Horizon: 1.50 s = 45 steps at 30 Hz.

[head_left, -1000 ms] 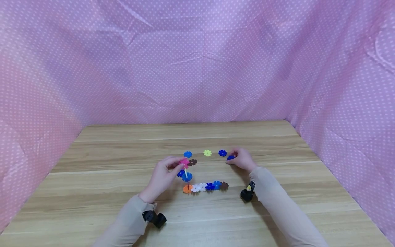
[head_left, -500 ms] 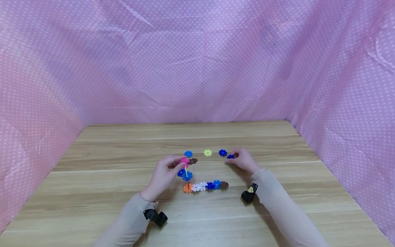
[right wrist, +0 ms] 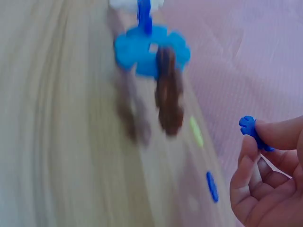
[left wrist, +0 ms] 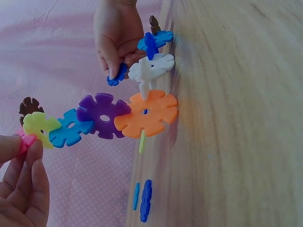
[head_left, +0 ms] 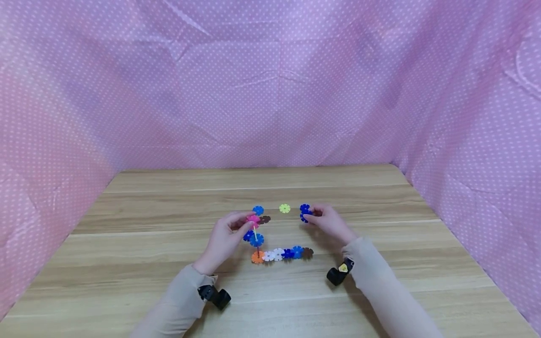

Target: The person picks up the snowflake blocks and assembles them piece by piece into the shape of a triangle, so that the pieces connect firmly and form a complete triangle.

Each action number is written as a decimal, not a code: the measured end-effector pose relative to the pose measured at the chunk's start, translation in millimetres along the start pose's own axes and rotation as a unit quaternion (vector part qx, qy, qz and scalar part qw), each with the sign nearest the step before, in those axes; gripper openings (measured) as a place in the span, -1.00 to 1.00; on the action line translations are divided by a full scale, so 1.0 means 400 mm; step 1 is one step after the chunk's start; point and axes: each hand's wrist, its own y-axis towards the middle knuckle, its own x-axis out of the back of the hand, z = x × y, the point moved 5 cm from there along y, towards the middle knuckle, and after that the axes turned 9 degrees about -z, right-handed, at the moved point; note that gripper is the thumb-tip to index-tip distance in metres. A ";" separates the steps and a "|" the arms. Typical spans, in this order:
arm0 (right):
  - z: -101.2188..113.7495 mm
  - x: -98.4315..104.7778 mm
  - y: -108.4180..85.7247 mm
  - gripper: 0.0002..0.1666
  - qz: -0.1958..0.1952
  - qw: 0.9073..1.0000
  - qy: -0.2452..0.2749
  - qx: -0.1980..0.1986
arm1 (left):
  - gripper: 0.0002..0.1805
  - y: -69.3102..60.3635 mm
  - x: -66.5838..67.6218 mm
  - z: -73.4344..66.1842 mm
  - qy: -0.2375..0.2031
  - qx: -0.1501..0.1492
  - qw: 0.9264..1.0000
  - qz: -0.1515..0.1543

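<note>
My left hand [head_left: 225, 241] pinches a pink notched plastic disc [head_left: 253, 221] at the end of a raised chain of interlocked discs. In the left wrist view, a brown disc [left wrist: 31, 111], a yellow disc [left wrist: 41, 128], a blue disc [left wrist: 71, 131] and a purple disc [left wrist: 104, 116] lead to an orange disc [left wrist: 147, 113]. From there, white discs [head_left: 277, 254], blue ones and a brown end disc [head_left: 307, 253] run rightward. My right hand [head_left: 334, 224] pinches a separate dark blue disc [right wrist: 251, 131] between thumb and fingers; the fingers partly hide it.
Behind the chain lie a loose light blue disc [head_left: 258, 210], a yellow-green disc [head_left: 284, 208] and a dark blue disc [head_left: 305, 207]. Another dark blue disc [head_left: 248, 235] is beside the chain's upright part. Pink dotted cloth [head_left: 270, 94] surrounds the wooden table [head_left: 148, 202].
My right hand has shifted slightly left with its dark blue disc, which has turned to show more of its face. The left hand keeps its hold on the pink disc, almost still.
</note>
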 end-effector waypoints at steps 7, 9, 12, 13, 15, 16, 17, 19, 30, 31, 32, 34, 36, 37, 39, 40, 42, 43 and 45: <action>0.055 -0.021 -0.029 -0.87 0.014 0.999 0.034 0.022 | -0.73 0.004 0.000 -0.001 -0.010 -0.008 1.000 -0.001; 0.070 -0.029 -0.037 -0.86 0.020 0.998 0.047 0.023 | -0.74 0.005 -0.001 -0.001 -0.011 -0.012 1.000 -0.001; 0.088 -0.039 -0.047 -0.85 0.026 0.998 0.053 0.030 | -0.74 0.006 -0.001 0.001 -0.013 -0.017 1.000 -0.001; 0.093 -0.043 -0.050 -0.85 0.029 0.998 0.051 0.032 | -0.74 0.006 -0.002 0.002 -0.014 -0.019 1.000 -0.001; 0.101 -0.050 -0.055 -0.85 0.031 0.998 0.048 0.036 | -0.74 0.006 -0.003 0.003 -0.015 -0.018 1.000 -0.001; 0.105 -0.054 -0.057 -0.85 0.033 0.998 0.044 0.041 | -0.74 0.006 -0.003 0.003 -0.015 -0.019 1.000 -0.001; 0.110 -0.058 -0.060 -0.85 0.036 0.997 0.041 0.046 | -0.75 0.006 -0.003 0.003 -0.016 -0.017 1.000 -0.001; 0.122 -0.066 -0.066 -0.85 0.039 0.997 0.039 0.060 | -0.75 0.006 -0.004 0.003 -0.016 -0.016 1.000 -0.002; 0.172 -0.090 -0.085 -0.92 -0.001 0.992 0.041 0.123 | -0.76 0.005 -0.005 0.000 -0.020 -0.036 0.999 -0.005; 0.174 -0.092 -0.085 -0.92 -0.004 0.991 0.039 0.131 | -0.76 0.004 -0.005 0.000 -0.022 -0.039 0.999 -0.005; 0.176 -0.093 -0.087 -0.92 -0.006 0.989 0.037 0.140 | -0.76 0.004 -0.004 -0.001 -0.022 -0.041 0.999 -0.004; 0.180 -0.095 -0.089 -0.92 -0.011 0.987 0.029 0.156 | -0.76 0.003 -0.004 -0.003 -0.023 -0.046 0.999 -0.004; 0.183 -0.095 -0.092 -0.93 -0.014 0.986 0.020 0.167 | -0.76 0.002 -0.004 -0.004 -0.024 -0.050 0.998 -0.005; 0.184 -0.095 -0.093 -0.93 -0.016 0.985 0.016 0.170 | -0.76 0.001 -0.003 -0.005 -0.024 -0.051 0.998 -0.005; 0.186 -0.095 -0.096 -0.93 -0.017 0.984 0.011 0.174 | -0.77 -0.001 -0.003 -0.008 -0.025 -0.050 0.998 -0.005; 0.187 -0.095 -0.097 -0.93 -0.018 0.984 0.011 0.176 | -0.77 -0.002 -0.003 -0.009 -0.026 -0.050 0.998 -0.006; 0.188 -0.094 -0.098 -0.92 -0.020 0.983 0.010 0.180 | -0.78 -0.004 -0.001 -0.011 -0.025 -0.052 0.998 -0.008; 0.188 -0.094 -0.099 -0.92 -0.021 0.983 0.009 0.183 | -0.78 -0.005 -0.001 -0.012 -0.025 -0.053 0.998 -0.009; 0.189 -0.094 -0.099 -0.91 -0.024 0.982 0.008 0.189 | -0.78 -0.007 0.001 -0.013 -0.024 -0.057 0.998 -0.011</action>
